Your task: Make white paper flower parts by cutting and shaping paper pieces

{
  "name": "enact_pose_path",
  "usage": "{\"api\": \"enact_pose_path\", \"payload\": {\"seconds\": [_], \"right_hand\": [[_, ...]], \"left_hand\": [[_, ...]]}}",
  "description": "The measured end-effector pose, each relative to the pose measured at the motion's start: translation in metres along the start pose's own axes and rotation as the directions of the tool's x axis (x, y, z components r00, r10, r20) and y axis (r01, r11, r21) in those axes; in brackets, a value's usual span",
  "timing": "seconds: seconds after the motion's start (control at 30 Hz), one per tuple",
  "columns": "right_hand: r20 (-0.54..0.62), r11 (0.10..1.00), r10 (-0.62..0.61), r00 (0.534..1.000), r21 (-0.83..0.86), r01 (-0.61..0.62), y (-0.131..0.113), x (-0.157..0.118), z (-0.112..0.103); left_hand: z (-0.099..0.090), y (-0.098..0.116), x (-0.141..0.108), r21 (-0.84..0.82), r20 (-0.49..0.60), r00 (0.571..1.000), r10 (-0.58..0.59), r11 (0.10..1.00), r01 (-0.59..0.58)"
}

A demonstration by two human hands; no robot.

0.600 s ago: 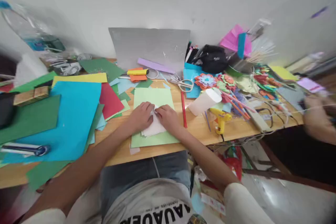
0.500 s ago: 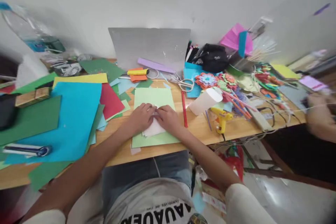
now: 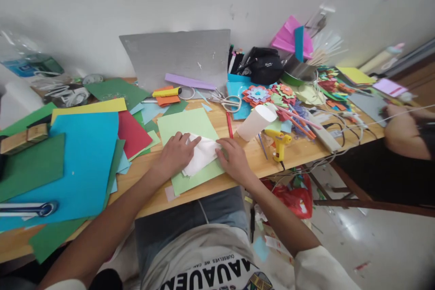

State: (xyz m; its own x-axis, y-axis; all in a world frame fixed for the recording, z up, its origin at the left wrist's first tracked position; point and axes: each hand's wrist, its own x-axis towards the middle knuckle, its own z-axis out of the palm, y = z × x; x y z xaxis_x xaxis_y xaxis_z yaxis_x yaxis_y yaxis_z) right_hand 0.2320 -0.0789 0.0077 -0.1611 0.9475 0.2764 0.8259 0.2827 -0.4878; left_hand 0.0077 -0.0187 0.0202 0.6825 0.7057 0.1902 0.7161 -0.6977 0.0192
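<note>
A: Into the head view now! Where to look first?

B: Dead centre: white paper [image 3: 200,156], layered at its lower left edge, flat on a light green sheet [image 3: 181,122] on the wooden table [image 3: 142,163], right between left hand [image 3: 178,153] and right hand [image 3: 235,157].

A: And on the left?

B: Laid palm-down over the paper's left side, fingers loosely spread, forefinger stretched across near the upper edge.

A: Over to the right, then!

B: Thumb and forefinger at the paper's right corner, tips close together, a narrow shape. Pinching or just pressing? No way to tell from here.

A: Plenty around all that!

B: Oh yes! Just past the green sheet, a red strip [image 3: 229,124], then a white paper roll [image 3: 256,122], and near it a yellow glue gun [image 3: 280,142]. Further back, scissors [image 3: 233,103] and a yellow cutter [image 3: 166,92], before a grey board [image 3: 183,54] against the wall.

A: Out wide?

B: Big blue sheet [image 3: 84,158] to the left, red sheet [image 3: 134,131] at its edge. Far right, another person's arm [image 3: 406,133], well apart from the paper.
</note>
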Motion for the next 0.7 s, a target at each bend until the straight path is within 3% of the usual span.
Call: {"api": "enact_pose_path", "payload": {"seconds": [0.1,0.2,0.33,0.5,0.6,0.7], "right_hand": [[-0.002,0.978,0.171,0.985,-0.124,-0.170,-0.001,0.003,-0.002],[0.072,0.959,0.222,0.972,-0.193,-0.205,-0.007,0.010,-0.002],[0.133,0.952,0.261,0.956,-0.202,-0.232,-0.013,0.022,-0.002],[0.059,0.929,0.362,0.930,0.063,-0.365,-0.014,0.035,0.000],[0.012,0.886,0.388,0.922,0.270,-0.376,-0.013,0.043,0.004],[0.014,0.862,0.389,0.921,0.346,-0.369,-0.011,0.053,0.009]], "left_hand": [[-0.002,0.005,0.001,-0.003,-0.055,0.998,-0.018,1.000,0.018],[0.007,0.001,0.003,-0.037,-0.089,0.996,0.013,0.999,-0.017],[0.016,-0.007,0.007,-0.131,-0.009,1.000,-0.014,0.991,0.012],[0.006,-0.012,0.005,-0.253,0.059,0.989,-0.132,0.957,0.143],[0.000,-0.017,0.003,-0.417,0.089,0.985,-0.147,0.893,0.170],[-0.003,-0.021,0.002,-0.505,0.101,0.984,-0.148,0.845,0.179]]}}
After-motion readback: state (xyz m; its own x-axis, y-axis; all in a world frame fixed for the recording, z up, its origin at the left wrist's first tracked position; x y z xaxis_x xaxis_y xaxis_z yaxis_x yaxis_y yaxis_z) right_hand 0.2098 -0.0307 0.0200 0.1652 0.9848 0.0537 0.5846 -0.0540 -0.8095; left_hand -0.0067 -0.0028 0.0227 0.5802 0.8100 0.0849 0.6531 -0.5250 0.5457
